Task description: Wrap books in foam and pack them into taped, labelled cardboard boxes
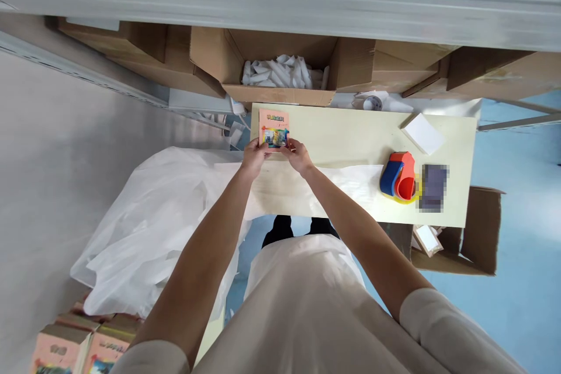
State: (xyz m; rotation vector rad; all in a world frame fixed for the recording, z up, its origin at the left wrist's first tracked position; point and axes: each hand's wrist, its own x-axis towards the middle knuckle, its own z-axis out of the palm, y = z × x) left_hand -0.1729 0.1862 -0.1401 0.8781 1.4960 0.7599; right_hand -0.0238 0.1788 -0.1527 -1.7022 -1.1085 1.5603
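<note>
A pink booklet with a colourful picture on its cover is held at the left end of the cream table. My left hand grips its lower left corner, thumb on top. At the lower right corner my right hand has its fingers closed on the same booklet. Just below my hands, a strip of white paper lies along the table. Whether there is one booklet or a thin stack cannot be made out.
Behind the table, an open carton holds white rolled pieces. A red and blue tape dispenser, a white stack and a blurred dark object lie on the right. A large white plastic bag and pink book stacks stand left.
</note>
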